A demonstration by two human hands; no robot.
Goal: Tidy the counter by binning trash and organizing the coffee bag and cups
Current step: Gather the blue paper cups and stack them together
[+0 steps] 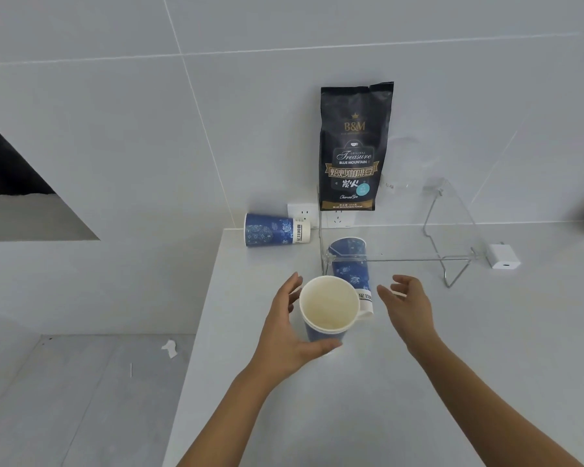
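Near the counter's [351, 382] front edge, left hand [289, 335] grasps the upright nested cups [327, 310]; right hand [407, 306] hangs open, empty, beside the tipped cup [351, 264]. Advice: lift that cup by its wall, align rims, nest gently. Coffee bag [354, 146] stands against the wall.

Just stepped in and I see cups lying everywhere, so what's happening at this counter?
A person is tidying the counter. Their left hand grips an upright stack of blue paper cups, while the right hand hangs open beside it. Two more cups lie on their sides: one cup near the wall sockets and one cup under the clear acrylic stand. The coffee bag stands upright on that stand, against the wall. A white charger sits to the right.
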